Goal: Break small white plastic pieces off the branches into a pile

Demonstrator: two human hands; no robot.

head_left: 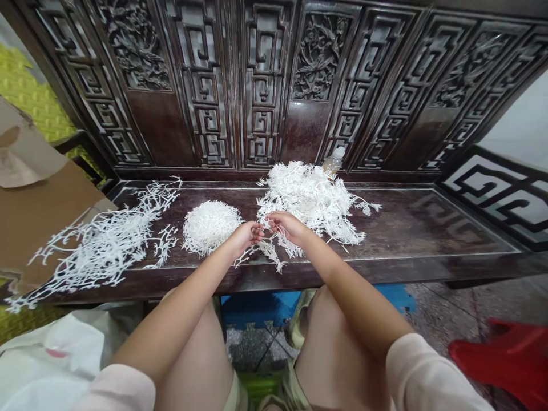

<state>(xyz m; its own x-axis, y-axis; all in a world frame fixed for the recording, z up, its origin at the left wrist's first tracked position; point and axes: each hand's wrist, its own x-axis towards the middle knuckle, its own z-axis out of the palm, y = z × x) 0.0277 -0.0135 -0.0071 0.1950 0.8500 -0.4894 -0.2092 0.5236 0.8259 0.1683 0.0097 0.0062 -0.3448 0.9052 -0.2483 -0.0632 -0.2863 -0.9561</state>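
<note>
- Far L: white stem pile (107, 245) on counter (406, 222), partly over cardboard (64, 200); tips stick out past the front edge, so a sleeve or knee brushing them could prob. drag some off.
- Next: round pile (212, 227) of small white bits, just beside L hand; a wrist knock could scatter it.
- L hand (249, 235): fingers curled in; can't tell if grip has a thin piece.
- Btwn/below hands: loose sprig (269, 251) on counter nr front edge; could snag or slip off if pulled.
- R hand (287, 227): fingers bent, at big pile's near side; grip on anything unclear, white-on-white.
- R: big sprig pile (308, 194), tangled; one tug might bring several, poss. tipping bottle (334, 160) behind.
</note>
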